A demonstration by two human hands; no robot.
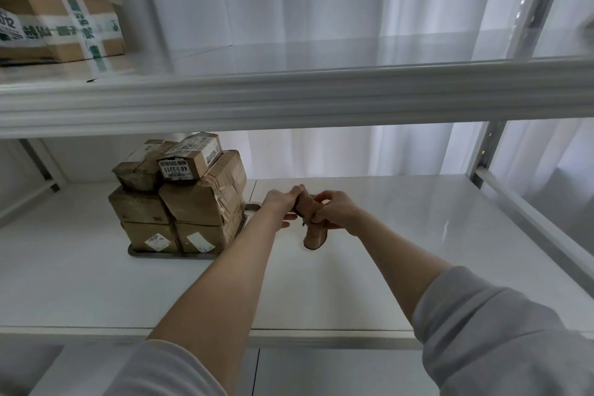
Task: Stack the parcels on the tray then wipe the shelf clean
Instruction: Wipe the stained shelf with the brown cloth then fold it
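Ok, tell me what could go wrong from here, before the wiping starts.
1. The parcels are piled three layers high on the tray, and the top ones sit askew. The left hand is close beside them, so a wide wipe could topple the pile.
2. The cloth is bunched between the left hand and the right hand. Unless it is spread out, it may miss patches of the shelf.

Shelf (401, 260) open centre + right, front edge to back. Left-rear blocked: parcel stack (180, 202) on tray (167, 255), tray handle poking twd centre, just beside left hand (279, 202). Bare strips left of stack + in front of tray. Overhead: upper shelf beam (289, 100) caps headroom. Right bounded by post (483, 151) + side rail (530, 216). Mid-shelf taken by left hand + right hand (336, 210), both gripping cloth (313, 230).
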